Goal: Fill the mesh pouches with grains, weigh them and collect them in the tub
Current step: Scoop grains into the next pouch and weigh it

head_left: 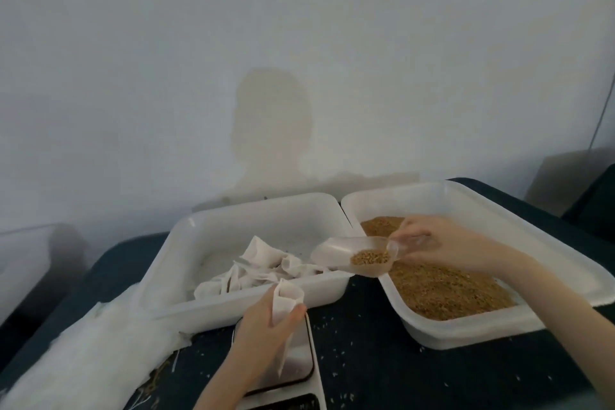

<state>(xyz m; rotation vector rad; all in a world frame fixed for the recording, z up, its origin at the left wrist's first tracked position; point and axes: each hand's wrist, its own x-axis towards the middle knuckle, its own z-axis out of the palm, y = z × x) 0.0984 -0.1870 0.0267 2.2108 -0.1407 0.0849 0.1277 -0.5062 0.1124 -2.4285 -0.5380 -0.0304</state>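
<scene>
Left hand pinches a limp mesh pouch open at its rim (best hold) — right hand grips the scoop of grains.

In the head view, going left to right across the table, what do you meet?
Stack of white cloth → left hand holding an open pouch → scoop with grains, held by the right hand → tub of grains.
</scene>
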